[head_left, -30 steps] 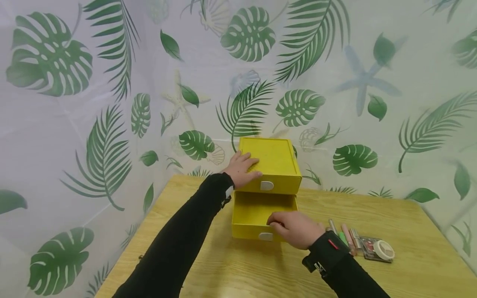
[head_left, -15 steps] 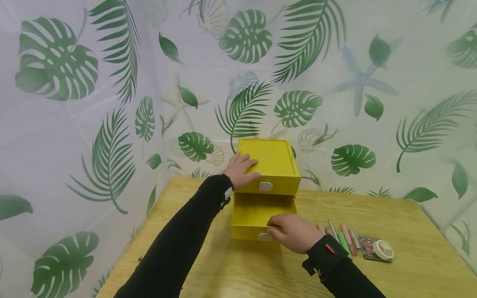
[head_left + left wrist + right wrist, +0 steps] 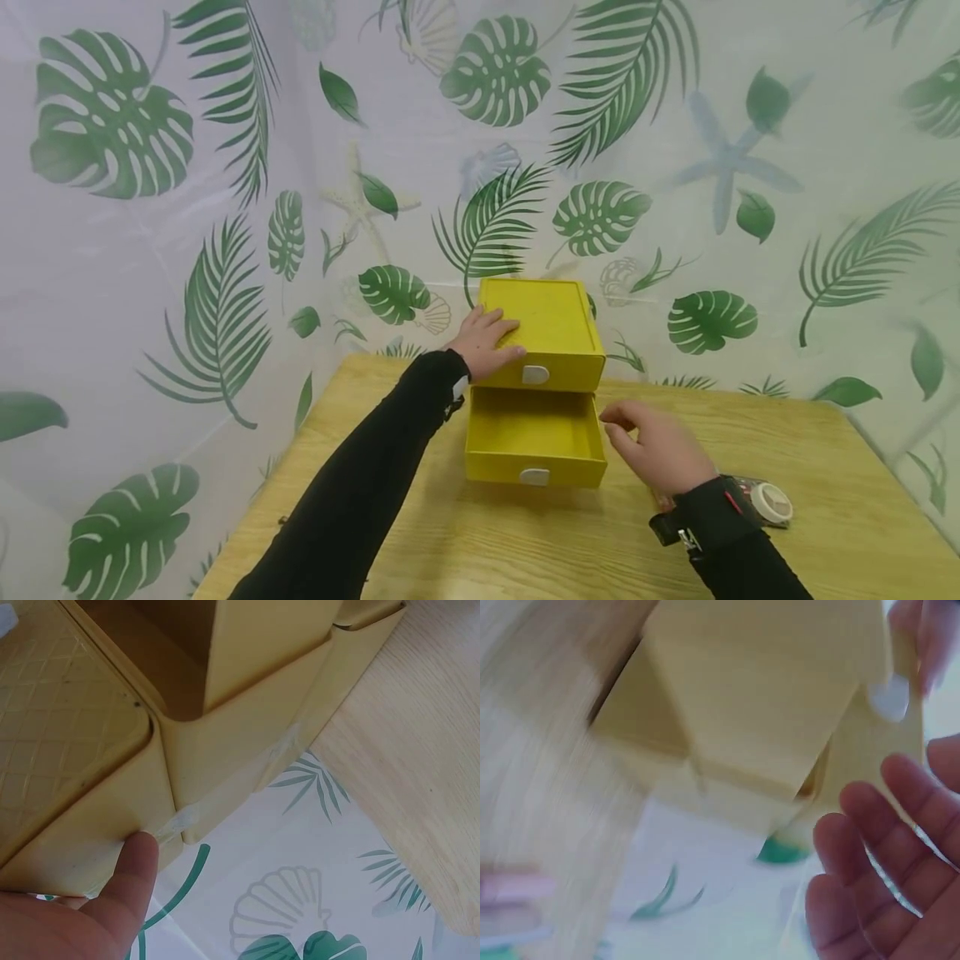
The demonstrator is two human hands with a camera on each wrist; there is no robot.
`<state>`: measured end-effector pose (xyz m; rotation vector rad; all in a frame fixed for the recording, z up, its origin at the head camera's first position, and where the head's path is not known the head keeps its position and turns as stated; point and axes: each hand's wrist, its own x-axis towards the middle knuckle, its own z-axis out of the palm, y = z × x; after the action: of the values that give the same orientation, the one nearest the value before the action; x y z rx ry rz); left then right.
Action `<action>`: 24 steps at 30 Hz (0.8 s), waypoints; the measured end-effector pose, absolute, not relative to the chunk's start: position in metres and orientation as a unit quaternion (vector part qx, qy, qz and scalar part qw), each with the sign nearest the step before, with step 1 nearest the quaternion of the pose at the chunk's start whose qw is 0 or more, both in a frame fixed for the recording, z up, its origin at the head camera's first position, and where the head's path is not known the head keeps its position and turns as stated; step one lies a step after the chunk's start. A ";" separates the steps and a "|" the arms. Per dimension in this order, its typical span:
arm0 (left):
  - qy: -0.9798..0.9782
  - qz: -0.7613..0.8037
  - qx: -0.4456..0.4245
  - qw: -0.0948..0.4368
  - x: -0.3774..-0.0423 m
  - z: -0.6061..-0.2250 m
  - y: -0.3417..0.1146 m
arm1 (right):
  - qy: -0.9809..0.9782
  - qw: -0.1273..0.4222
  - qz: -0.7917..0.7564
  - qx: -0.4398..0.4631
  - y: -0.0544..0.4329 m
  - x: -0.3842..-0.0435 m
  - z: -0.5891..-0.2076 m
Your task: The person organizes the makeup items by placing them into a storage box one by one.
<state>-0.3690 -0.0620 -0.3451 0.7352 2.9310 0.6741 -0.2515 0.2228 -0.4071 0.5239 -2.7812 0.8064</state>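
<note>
A yellow two-drawer box (image 3: pixel 551 312) stands on the wooden table. Its upper drawer is pushed in, and its lower drawer (image 3: pixel 487 468) is pulled out with nothing visible inside. My left hand (image 3: pixel 486 343) rests on the box's top left edge, fingers spread over the lid; one finger (image 3: pixel 135 874) touches the box's side in the left wrist view. Just right of the lower drawer hovers my right hand (image 3: pixel 663 447), holding nothing. In the right wrist view its fingers (image 3: pixel 862 825) are loosely bent, apart from the box.
Right of the box lie a round white-rimmed item (image 3: pixel 772 504) and a flat dark case (image 3: pixel 750 485) beneath it. My right hand and cuff hide most of the small items there. A leaf-patterned curtain (image 3: pixel 637 125) hangs behind the table.
My right hand has let go of the lower drawer's front edge and moved right and slightly up. The lower drawer stays pulled out. My left hand has not moved.
</note>
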 end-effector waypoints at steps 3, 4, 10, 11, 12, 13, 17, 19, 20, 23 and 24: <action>0.946 0.219 0.237 0.022 -0.369 -0.345 -0.061 | -0.950 0.086 0.271 0.130 0.245 -0.252 -0.414; 0.946 0.221 0.237 0.023 -0.370 -0.345 -0.061 | -0.952 0.076 0.270 0.118 0.251 -0.252 -0.418; 0.947 0.215 0.237 0.020 -0.371 -0.345 -0.060 | -0.968 0.007 0.244 0.065 0.276 -0.256 -0.442; 0.947 0.214 0.238 0.019 -0.371 -0.344 -0.059 | -0.969 -0.002 0.238 0.060 0.279 -0.257 -0.446; 0.947 0.214 0.238 0.019 -0.371 -0.344 -0.059 | -0.971 -0.013 0.235 0.053 0.280 -0.258 -0.450; 0.946 0.215 0.240 0.018 -0.372 -0.344 -0.058 | -0.972 -0.021 0.228 0.047 0.282 -0.259 -0.455; 0.942 0.222 0.251 0.020 -0.372 -0.344 -0.055 | -0.978 -0.047 0.201 0.025 0.283 -0.263 -0.471; 0.942 0.220 0.251 0.020 -0.372 -0.345 -0.056 | -0.981 -0.049 0.189 0.021 0.281 -0.266 -0.479; 0.943 0.221 0.250 0.019 -0.371 -0.345 -0.057 | -0.982 -0.049 0.184 0.018 0.280 -0.268 -0.481; 0.944 0.221 0.246 0.019 -0.369 -0.345 -0.058 | -0.985 -0.041 0.167 0.014 0.275 -0.271 -0.488; 0.943 0.223 0.246 0.019 -0.369 -0.345 -0.058 | -0.986 -0.040 0.161 0.014 0.274 -0.272 -0.489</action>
<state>-0.3687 -0.0584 -0.3448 0.7644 2.9265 0.6924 -0.2717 0.2739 -0.4891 0.0457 -3.1796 0.5189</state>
